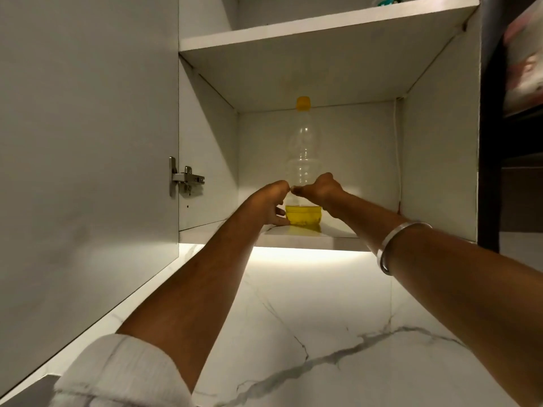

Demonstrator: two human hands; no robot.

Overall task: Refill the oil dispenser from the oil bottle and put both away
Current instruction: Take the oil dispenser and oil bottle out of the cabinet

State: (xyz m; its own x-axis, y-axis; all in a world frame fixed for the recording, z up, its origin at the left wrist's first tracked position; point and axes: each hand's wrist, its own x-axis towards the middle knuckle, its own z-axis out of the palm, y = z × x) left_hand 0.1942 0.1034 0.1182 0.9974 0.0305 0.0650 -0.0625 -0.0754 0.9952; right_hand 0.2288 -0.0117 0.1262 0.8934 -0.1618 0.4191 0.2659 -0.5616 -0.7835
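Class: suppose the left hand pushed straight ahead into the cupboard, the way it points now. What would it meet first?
Probably the oil bottle: the left hand already sits at its lower left side, thumb near the base. Past that, the cupboard's back wall; depth is unclear.

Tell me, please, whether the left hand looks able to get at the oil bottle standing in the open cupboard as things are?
Probably yes. The left hand is already beside the base of the oil bottle on the lower shelf, the cupboard door is swung wide, and nothing stands between them.

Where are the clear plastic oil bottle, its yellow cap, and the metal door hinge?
clear plastic oil bottle (303,160), head view, on its transparent upper body.
yellow cap (303,103), head view, on the cap's side.
metal door hinge (185,178), head view, on its arm.
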